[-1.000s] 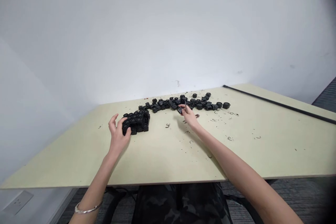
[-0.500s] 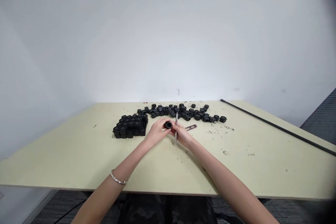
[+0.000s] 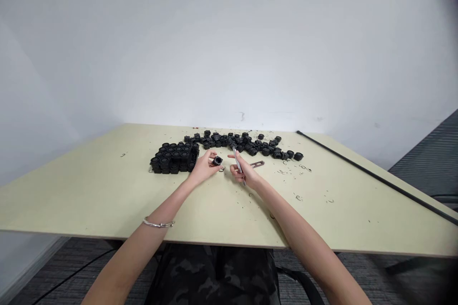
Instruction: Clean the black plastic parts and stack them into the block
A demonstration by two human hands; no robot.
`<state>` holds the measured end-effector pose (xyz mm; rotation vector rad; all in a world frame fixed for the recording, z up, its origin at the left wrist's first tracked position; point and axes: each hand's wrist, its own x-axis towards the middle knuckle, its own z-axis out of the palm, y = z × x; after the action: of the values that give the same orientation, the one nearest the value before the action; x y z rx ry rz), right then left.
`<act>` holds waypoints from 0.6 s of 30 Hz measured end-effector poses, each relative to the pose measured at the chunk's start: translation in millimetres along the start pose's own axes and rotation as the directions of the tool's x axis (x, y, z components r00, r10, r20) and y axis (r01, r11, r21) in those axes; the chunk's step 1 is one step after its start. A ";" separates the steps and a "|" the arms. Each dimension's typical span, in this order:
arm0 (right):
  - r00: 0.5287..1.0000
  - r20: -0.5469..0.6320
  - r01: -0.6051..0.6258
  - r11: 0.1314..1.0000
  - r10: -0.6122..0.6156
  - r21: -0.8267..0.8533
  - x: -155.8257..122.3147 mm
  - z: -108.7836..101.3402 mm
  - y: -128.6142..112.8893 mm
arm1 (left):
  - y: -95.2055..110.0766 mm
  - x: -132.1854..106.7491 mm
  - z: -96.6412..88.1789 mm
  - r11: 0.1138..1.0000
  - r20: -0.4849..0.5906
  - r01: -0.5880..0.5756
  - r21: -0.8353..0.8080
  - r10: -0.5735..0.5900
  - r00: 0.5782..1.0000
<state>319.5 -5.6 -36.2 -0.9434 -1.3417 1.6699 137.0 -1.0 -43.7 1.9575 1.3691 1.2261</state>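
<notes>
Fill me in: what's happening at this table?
A person's left hand holds a small black part, while the right hand grips a slim tool. The hands are apart. Stacked black parts stand to the left; a loose pile of similar ones lies farther back.

I get pale yellow from the table [image 3: 143,205]; on my feed the part [image 3: 218,160], the stack [image 3: 173,156] and the heap [image 3: 246,145] towards its far edge are black, the tool [image 3: 238,164] silvery. There's a silver bracelet [image 3: 157,224], and black-and-grey camouflage trousers [image 3: 214,279] below the near edge.
</notes>
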 end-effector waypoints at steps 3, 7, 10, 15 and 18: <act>0.995 0.096 0.016 1.000 -0.014 -0.019 -0.6 1.5 -0.3 | 0.8 -0.8 0.1 1.000 0.018 0.007 -0.008 -0.007 1.000; 0.988 0.121 0.106 0.993 -0.098 -0.056 1.7 2.6 3.6 | -0.2 -0.2 -0.2 0.998 0.052 -0.033 -0.044 0.035 0.998; 0.982 0.091 0.175 0.981 -0.167 -0.083 2.9 2.3 4.7 | -4.3 1.5 0.2 0.996 0.037 -0.075 -0.056 0.077 0.996; 0.982 0.043 0.191 0.962 -0.186 -0.196 4.6 3.2 2.4 | -9.4 3.2 0.7 0.994 -0.005 -0.104 0.019 0.104 0.995; 0.962 0.009 0.255 0.886 -0.272 -0.388 4.6 4.8 2.3 | -8.9 3.2 1.0 0.993 -0.020 -0.111 0.046 0.112 0.994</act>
<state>312.9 -3.7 -38.0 -0.9586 -1.7227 1.1924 133.7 5.7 -49.7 2.0817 1.3243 1.2820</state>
